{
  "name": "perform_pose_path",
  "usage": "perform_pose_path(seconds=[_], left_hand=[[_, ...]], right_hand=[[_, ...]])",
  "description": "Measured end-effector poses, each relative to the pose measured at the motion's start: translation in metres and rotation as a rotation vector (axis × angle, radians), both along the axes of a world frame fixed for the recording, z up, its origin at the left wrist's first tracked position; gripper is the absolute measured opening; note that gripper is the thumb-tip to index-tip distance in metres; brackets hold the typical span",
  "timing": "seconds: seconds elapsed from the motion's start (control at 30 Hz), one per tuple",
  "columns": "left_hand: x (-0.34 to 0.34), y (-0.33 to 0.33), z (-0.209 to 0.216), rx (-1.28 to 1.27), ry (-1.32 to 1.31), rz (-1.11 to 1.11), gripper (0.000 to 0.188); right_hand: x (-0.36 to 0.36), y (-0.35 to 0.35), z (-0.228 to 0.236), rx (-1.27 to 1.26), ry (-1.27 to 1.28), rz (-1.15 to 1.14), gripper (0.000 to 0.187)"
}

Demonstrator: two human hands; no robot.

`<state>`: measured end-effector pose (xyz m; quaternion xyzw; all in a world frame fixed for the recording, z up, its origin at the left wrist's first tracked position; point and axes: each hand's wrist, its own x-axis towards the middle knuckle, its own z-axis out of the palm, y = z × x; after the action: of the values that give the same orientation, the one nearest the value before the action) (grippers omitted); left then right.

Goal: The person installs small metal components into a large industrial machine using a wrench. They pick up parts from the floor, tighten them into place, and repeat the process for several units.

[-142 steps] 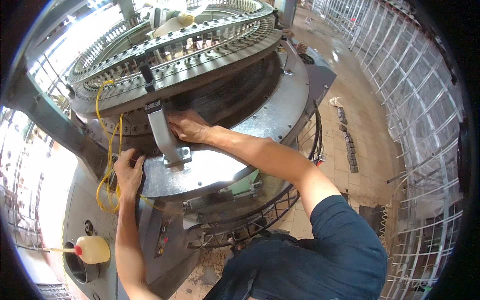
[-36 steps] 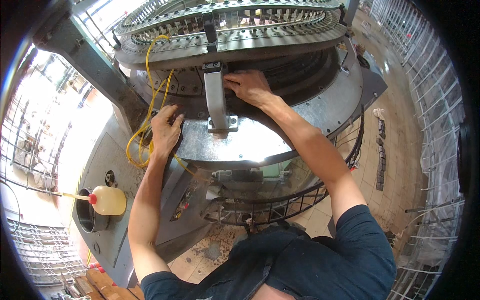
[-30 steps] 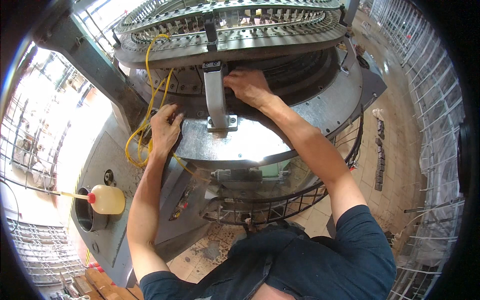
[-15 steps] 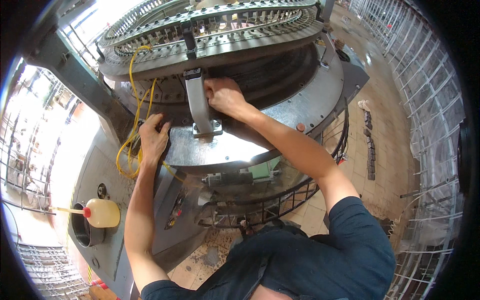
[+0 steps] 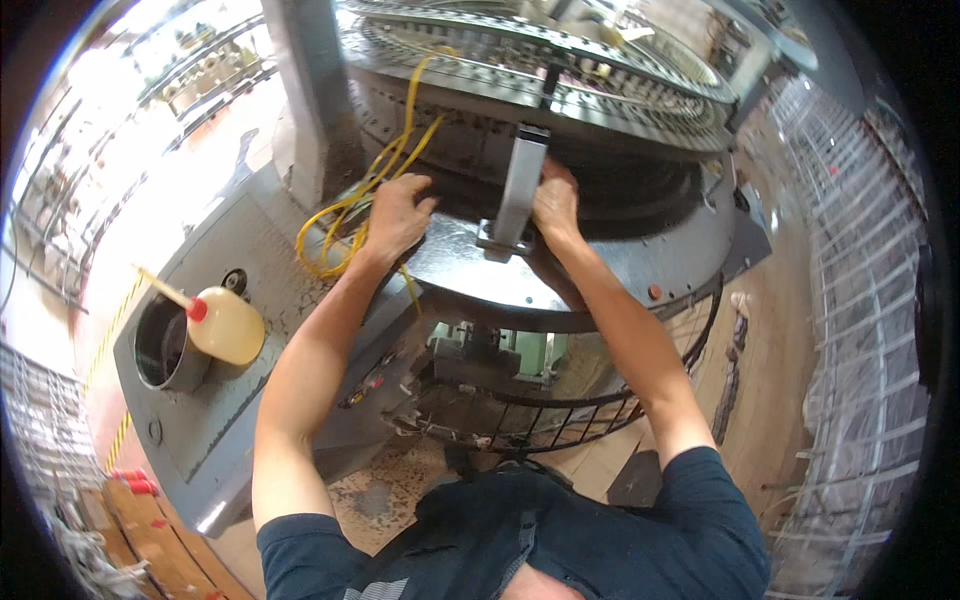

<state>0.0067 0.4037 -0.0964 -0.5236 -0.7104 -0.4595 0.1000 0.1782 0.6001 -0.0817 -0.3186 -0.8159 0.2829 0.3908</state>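
A large circular knitting machine is in front of me, with a flat steel ring (image 5: 455, 262) around its dark, round bed. On the ring stands a grey upright bracket (image 5: 521, 185). My right hand (image 5: 557, 208) is just right of this bracket, its fingertips blurred and partly hidden behind it. At the ring's left end my left hand (image 5: 400, 217) reaches over the edge, thumb and fingers apart, with nothing visible in it. Yellow cables (image 5: 325, 232) hang in loops right beside my left hand.
Left of me, a grey side table (image 5: 235, 420) bears a metal pot (image 5: 150, 360) and a yellowish squeeze bottle (image 5: 232, 325) with a red cap. Below the ring curves a black barred rail (image 5: 560, 422). A wire mesh fence (image 5: 850, 330) runs along the right.
The whole view has swung, so the machine sits further right and more of the side table shows. Both hands remain close to the same parts of the ring and bracket.
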Motion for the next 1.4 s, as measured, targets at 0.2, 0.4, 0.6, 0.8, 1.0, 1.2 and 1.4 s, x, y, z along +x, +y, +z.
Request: perform_pose_path(seconds=[0.2, 0.4, 0.6, 0.8, 1.0, 1.2, 1.4], left_hand=[[0.000, -0.002, -0.002, -0.038, -0.036, 0.016, 0.032], [0.001, -0.004, 0.001, -0.072, -0.046, 0.014, 0.034], [0.000, -0.003, 0.000, -0.057, -0.040, -0.002, 0.029], [0.000, -0.003, 0.000, -0.067, -0.034, -0.004, 0.030], [-0.002, -0.002, 0.002, -0.062, -0.044, 0.001, 0.030], [-0.001, -0.002, -0.001, -0.061, -0.050, 0.014, 0.031], [0.000, -0.002, -0.001, -0.055, -0.034, 0.028, 0.033]], right_hand=[[0.011, 0.015, 0.017, 0.113, -0.065, 0.242, 0.019], [-0.027, 0.021, 0.004, 0.000, 0.016, 0.409, 0.021], [-0.025, 0.026, 0.003, 0.417, -0.176, 0.386, 0.019], [-0.031, 0.030, 0.009, 0.158, -0.204, 0.466, 0.019], [-0.040, 0.039, 0.018, -0.013, -0.307, 0.469, 0.024], [-0.039, 0.034, 0.012, -0.208, -0.173, 0.362, 0.025], [-0.038, 0.036, 0.004, -0.237, -0.031, 0.416, 0.025]])
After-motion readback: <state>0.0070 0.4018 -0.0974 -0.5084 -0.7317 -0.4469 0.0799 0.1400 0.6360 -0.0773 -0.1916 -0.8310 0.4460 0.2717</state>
